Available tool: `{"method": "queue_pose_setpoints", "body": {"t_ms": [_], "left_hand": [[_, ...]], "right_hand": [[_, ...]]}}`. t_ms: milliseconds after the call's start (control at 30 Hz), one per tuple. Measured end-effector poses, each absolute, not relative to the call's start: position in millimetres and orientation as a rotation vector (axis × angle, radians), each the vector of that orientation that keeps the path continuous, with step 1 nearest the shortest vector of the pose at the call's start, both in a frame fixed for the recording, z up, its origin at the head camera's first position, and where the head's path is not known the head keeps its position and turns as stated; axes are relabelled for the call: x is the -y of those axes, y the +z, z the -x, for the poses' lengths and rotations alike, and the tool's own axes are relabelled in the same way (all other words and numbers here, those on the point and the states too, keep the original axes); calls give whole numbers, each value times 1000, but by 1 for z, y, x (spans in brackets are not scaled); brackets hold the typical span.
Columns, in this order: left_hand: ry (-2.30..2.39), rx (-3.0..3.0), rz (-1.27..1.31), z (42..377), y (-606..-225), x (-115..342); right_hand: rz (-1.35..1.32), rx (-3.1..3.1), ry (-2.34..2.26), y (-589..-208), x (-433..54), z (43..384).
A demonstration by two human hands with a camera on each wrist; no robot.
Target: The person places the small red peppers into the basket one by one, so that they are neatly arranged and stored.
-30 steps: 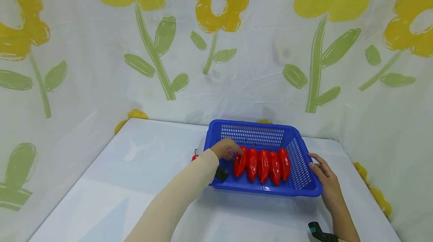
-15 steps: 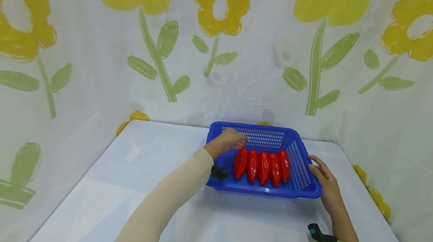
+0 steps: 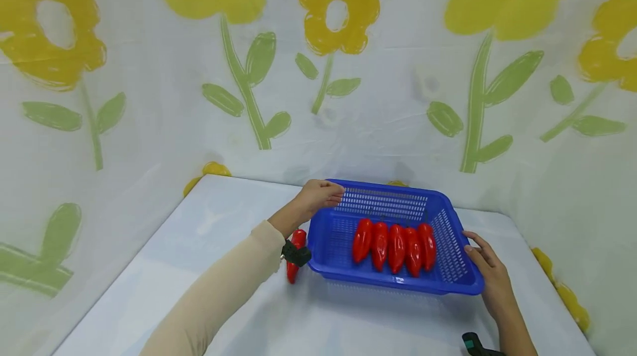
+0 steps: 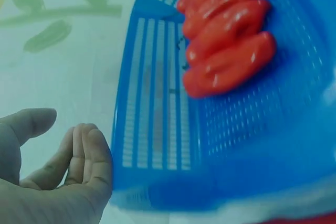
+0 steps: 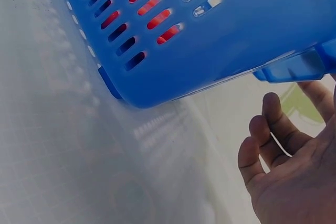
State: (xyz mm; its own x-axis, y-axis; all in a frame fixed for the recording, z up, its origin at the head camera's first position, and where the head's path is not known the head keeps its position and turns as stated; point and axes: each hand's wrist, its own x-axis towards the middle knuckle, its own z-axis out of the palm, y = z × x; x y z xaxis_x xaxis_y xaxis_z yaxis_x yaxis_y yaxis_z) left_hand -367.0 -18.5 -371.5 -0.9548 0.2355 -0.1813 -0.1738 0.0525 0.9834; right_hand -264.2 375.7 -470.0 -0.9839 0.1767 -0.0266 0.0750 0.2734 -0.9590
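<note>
Several glossy red chili peppers (image 3: 396, 248) lie side by side in a blue plastic basket (image 3: 383, 284) on the table. My left hand (image 3: 319, 195) hovers at the basket's back left corner, fingers bent loosely and thumb apart. Nothing sits between those fingers in the left wrist view. My right hand (image 3: 490, 273) holds the basket's right rim with thumb and index finger. In the right wrist view its other fingers (image 5: 249, 156) curl below the rim, off the basket. Outside the basket on the left lies another red chili pepper (image 3: 292, 273), partly hidden by the left wrist's black camera.
The white table (image 3: 209, 245) extends left and forward of the basket. Behind it hangs a white cloth (image 3: 378, 124) printed with yellow flowers, which also closes off both sides.
My left hand has lifted off the leftmost chili pepper in the basket and moved back and left to the rim. The chili pepper outside shows more now. My right hand stays at the rim.
</note>
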Motion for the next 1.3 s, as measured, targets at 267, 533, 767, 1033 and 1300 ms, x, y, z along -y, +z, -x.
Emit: {"method": "queue_pose_setpoints", "body": {"t_ms": [267, 533, 767, 1033, 1300], "left_hand": [[2043, -2114, 49, 364, -386, 53], [1972, -2162, 153, 357, -414, 83], [1901, -2194, 223, 350, -426, 101], [1775, -2252, 372, 339, -442, 108], [1683, -2271, 457, 332, -456, 112]], "right_hand": [[271, 2425, 1891, -471, -377, 263], [265, 2427, 1888, -470, -379, 264], [281, 2435, 1869, -469, -378, 265], [287, 2401, 1923, -467, -377, 263], [338, 2469, 1824, -467, -374, 261]]}}
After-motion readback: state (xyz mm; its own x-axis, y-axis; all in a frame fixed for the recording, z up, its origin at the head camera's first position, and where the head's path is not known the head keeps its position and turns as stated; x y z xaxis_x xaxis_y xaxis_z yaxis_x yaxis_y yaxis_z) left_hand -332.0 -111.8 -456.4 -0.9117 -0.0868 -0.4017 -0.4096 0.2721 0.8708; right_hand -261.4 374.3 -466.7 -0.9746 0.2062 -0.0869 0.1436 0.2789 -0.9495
